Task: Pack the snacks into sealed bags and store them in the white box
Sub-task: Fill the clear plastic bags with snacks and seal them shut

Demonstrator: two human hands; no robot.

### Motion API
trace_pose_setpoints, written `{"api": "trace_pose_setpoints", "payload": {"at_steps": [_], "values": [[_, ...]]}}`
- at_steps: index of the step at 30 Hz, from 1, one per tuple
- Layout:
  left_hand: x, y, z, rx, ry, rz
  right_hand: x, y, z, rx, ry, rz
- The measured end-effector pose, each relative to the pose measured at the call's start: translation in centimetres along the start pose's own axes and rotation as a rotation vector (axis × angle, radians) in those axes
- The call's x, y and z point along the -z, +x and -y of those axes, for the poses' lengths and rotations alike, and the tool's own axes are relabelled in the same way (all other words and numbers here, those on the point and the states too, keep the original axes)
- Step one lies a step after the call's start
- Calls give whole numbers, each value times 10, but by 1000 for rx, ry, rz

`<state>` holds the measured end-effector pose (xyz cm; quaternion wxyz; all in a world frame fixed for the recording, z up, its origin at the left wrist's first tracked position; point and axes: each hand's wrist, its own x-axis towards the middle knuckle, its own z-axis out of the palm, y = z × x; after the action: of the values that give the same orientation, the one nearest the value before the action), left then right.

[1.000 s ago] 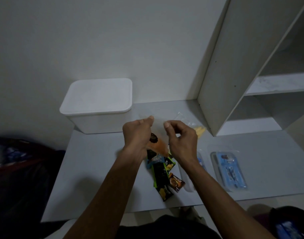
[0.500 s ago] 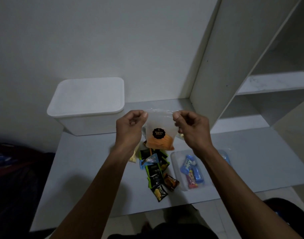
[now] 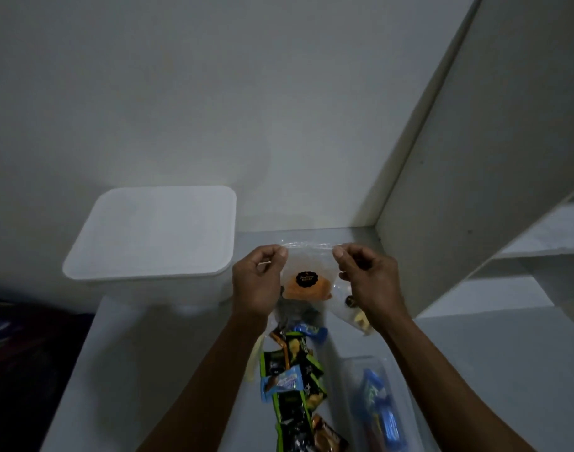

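I hold a clear zip bag (image 3: 308, 265) upright above the table, with an orange snack with a round black label (image 3: 307, 283) inside it. My left hand (image 3: 258, 282) pinches the bag's top left corner and my right hand (image 3: 367, 282) pinches its top right corner. The white box (image 3: 148, 236), lid on, stands at the back left of the table, just left of my left hand. Several loose snack packets (image 3: 292, 376) in green, black and blue wrappers lie on the table below my hands.
A second clear bag with blue-wrapped snacks (image 3: 377, 399) lies on the table at the right. Another clear bag with pale pieces (image 3: 359, 319) lies under my right wrist. A white shelf unit (image 3: 474, 190) rises at the right. The grey table (image 3: 148, 370) ends at the left over dark floor.
My hands have drawn apart along the top of the bag and lifted it upright. The view has tilted up and shifted, so the table contents sit lower in frame.
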<state>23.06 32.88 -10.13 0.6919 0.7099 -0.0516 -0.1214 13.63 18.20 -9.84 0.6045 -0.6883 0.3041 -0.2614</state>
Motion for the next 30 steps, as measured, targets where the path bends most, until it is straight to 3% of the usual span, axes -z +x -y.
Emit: {"api": "trace_pose_setpoints", "payload": {"at_steps": [5, 13, 20, 30], "values": [[-24, 70, 10, -60, 121, -64, -31, 76, -27, -16, -1, -7], [-54, 165, 54, 150, 47, -247, -82, 170, -84, -64, -40, -21], [-71, 210, 80, 231, 120, -419, -111, 208, -115, -127, -86, -63], [-77, 234, 91, 221, 124, -452, -127, 227, -119, -215, -17, -141]]}}
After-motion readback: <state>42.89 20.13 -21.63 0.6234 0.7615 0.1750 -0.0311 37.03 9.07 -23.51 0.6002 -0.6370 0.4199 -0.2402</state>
